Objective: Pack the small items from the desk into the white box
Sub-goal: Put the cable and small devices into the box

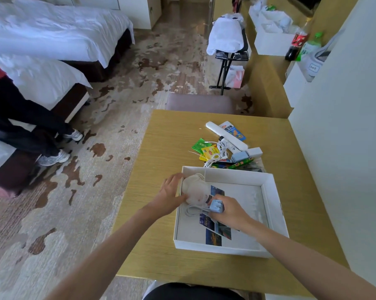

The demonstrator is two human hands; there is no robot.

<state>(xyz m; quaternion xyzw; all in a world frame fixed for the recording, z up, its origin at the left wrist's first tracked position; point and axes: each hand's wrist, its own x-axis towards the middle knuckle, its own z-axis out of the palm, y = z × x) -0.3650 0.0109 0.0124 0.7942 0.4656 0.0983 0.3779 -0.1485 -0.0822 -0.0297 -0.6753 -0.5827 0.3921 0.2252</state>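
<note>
The white box (pixel 274 204) lies open on the wooden desk (pixel 161 148), with photo cards (pixel 217 233) on its floor. My right hand (pixel 230 211) is inside the box, shut on a light blue charger plug (pixel 217 206) whose grey cable (pixel 193 210) coils beside it. My left hand (pixel 171 194) rests at the box's left wall, fingers apart, touching a cream cloth pouch (pixel 195 188) in the far left corner. Beyond the box lie a white cable (pixel 219 152), green and yellow sachets (pixel 204 148), another blue plug (pixel 240 156), a white bar (pixel 223 135) and a colourful packet (pixel 232 129).
A stool (pixel 200 102) stands at the desk's far edge and a white wall (pixel 342 126) on the right. A person's legs (pixel 31 126) are by the beds on the left. A black rack with white cloth (pixel 228 46) and bottles (pixel 299 40) are farther back.
</note>
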